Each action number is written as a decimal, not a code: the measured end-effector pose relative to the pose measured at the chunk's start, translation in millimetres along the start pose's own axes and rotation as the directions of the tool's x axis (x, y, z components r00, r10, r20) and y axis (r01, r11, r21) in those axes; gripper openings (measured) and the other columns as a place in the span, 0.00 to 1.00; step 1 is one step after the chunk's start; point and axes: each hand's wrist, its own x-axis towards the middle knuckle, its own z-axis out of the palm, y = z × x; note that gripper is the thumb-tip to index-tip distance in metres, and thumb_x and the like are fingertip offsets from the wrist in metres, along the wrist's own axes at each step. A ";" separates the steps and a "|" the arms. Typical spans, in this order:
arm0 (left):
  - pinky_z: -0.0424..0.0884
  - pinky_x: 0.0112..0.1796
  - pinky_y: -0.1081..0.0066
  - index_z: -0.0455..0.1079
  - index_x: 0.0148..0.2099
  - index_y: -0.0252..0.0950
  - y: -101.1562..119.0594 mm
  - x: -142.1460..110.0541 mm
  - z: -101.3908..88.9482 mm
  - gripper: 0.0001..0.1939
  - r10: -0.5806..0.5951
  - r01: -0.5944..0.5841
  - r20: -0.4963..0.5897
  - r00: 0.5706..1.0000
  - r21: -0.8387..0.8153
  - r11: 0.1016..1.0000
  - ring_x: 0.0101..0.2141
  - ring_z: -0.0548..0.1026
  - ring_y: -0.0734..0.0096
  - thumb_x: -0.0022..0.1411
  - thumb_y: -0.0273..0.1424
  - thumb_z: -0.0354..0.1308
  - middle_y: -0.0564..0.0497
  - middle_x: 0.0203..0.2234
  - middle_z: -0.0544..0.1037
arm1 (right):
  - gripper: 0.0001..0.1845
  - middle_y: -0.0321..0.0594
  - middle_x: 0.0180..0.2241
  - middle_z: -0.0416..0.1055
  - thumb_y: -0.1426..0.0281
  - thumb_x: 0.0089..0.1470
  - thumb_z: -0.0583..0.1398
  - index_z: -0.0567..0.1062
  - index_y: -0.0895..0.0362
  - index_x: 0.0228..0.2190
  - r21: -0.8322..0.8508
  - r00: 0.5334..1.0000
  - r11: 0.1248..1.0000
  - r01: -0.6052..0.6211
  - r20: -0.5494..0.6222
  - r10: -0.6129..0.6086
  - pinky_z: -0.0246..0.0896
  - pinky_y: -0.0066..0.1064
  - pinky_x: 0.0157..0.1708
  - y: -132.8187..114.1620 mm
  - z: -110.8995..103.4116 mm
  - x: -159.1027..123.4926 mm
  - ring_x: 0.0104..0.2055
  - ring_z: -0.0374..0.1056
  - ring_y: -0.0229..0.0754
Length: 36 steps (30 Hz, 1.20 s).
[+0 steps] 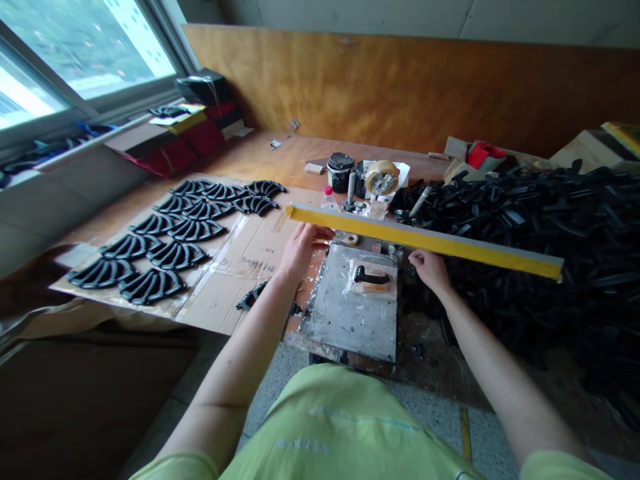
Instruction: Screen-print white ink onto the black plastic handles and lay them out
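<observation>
My left hand (303, 248) is over the back left corner of a grey metal plate (333, 313). Its fingers stretch to the right, slightly apart, with nothing visible in them; a small tape-like ring (349, 239) lies just beyond. My right hand (431, 268) is right of the plate, beside a heap of black plastic parts (530, 313). Its fingers are curled together, and whatever they hold is too small to make out. On the plate a black handle-shaped piece (371, 275) rests in a pale fixture block (375, 289).
A long yellow bar (425, 239) crosses the view above my hands. Rows of black fan-shaped parts (193, 230) lie on cardboard (250, 257) at left. Behind stand a dark tub (341, 175), a tape roll (383, 178) and a red-capped bottle (328, 199).
</observation>
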 end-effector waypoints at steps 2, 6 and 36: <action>0.71 0.33 0.72 0.70 0.43 0.34 -0.4 4.5 3.9 0.25 -0.018 0.018 -0.021 1.000 -0.019 1.000 0.34 0.75 0.70 0.61 0.51 0.50 0.49 0.32 0.77 | 0.10 0.41 0.36 0.75 0.69 0.51 0.62 0.76 0.55 0.37 -0.010 0.984 0.989 0.150 0.099 -0.148 0.62 0.37 0.45 -5.8 24.3 -20.8 0.41 0.69 0.46; 0.70 0.31 0.74 0.67 0.49 0.37 -22.9 -19.0 1.5 0.26 -0.089 0.087 -0.074 0.993 -0.029 0.996 0.32 0.74 0.72 0.59 0.52 0.52 0.49 0.34 0.77 | 0.14 0.42 0.39 0.71 0.73 0.50 0.62 0.76 0.52 0.41 -0.087 0.909 0.927 0.365 0.250 -0.335 0.59 0.41 0.50 -27.5 47.7 -40.4 0.47 0.65 0.48; 0.69 0.39 0.64 0.71 0.37 0.36 -149.6 -131.8 -236.0 0.22 -0.287 0.766 -0.737 0.611 0.461 0.448 0.39 0.76 0.58 0.65 0.45 0.43 0.42 0.34 0.78 | 0.23 0.48 0.50 0.68 0.66 0.57 0.58 0.69 0.58 0.54 0.016 0.598 0.833 0.553 0.688 -0.411 0.55 0.34 0.53 -252.4 258.9 -79.2 0.54 0.61 0.48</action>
